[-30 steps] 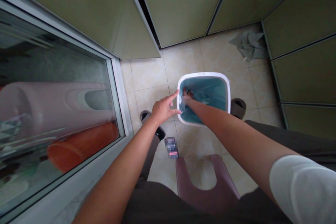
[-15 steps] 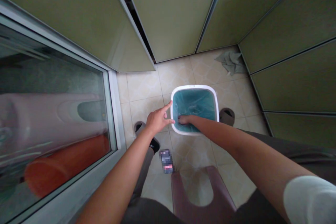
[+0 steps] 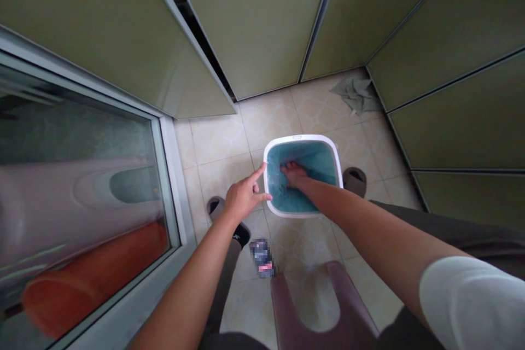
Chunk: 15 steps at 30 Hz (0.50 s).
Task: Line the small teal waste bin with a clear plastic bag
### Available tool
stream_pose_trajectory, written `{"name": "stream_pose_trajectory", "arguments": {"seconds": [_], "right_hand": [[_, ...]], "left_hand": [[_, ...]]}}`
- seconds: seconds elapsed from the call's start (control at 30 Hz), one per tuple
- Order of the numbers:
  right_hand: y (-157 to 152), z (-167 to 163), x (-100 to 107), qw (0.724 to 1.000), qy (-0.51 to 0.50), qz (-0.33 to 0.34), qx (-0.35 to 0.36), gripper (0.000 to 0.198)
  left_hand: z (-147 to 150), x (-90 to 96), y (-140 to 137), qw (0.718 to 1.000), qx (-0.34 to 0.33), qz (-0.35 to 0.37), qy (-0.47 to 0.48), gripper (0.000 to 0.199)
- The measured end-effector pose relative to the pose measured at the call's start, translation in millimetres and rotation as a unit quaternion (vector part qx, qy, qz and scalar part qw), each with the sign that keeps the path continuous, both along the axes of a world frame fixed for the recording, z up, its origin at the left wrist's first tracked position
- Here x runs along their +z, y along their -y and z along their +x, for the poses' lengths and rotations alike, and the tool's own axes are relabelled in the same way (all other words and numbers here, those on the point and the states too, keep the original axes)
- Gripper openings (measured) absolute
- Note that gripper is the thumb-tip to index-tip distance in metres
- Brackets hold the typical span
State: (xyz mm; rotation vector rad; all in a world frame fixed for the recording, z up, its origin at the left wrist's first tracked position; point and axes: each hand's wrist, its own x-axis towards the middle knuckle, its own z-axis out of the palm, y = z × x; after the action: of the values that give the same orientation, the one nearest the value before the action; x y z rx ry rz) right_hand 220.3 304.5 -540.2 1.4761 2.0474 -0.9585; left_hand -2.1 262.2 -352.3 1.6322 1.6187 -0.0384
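A white-rimmed trash bin stands on the tiled floor between my feet. A teal plastic bag lines its inside. My right hand reaches down into the bin, fingers spread against the bag near the left inner side; nothing shows in its grasp. At the bin's left edge is my left hand, with index finger and thumb stretched apart and their tips at the rim. Its other fingers are curled.
A small blurred package lies on the floor near a mauve plastic stool. A grey cloth is crumpled in the far corner. Cabinet panels enclose the far and right sides; a glass door is at left.
My right hand has moved up and forward inside the bin, and its fingers have spread. The bag is pushed flatter against the walls. My left hand stays at the rim.
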Motion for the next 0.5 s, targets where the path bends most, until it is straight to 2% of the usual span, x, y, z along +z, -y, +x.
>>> {"name": "stream_pose_trajectory", "arguments": {"seconds": [0.07,0.17,0.3,0.5], "right_hand": [[5.2,-1.3,-13.7,1.0,-0.007,0.005,-0.009,0.099],[10.2,-0.6,-27.7,0.999,-0.019,-0.001,-0.033,0.089],[13.1,2.8,-36.3,0.999,-0.029,0.003,-0.04,0.081],[13.4,1.4,-41.4,0.997,-0.043,0.042,-0.04,0.065]], "left_hand": [[-0.2,-2.3,0.7,1.0,0.003,-0.001,0.005,0.1],[0.1,-5.5,1.8,1.0,0.005,-0.003,0.005,0.101],[1.3,-4.7,0.1,1.0,-0.003,-0.003,-0.022,0.102],[3.2,5.6,-5.0,0.997,-0.046,0.036,-0.059,0.101]]}}
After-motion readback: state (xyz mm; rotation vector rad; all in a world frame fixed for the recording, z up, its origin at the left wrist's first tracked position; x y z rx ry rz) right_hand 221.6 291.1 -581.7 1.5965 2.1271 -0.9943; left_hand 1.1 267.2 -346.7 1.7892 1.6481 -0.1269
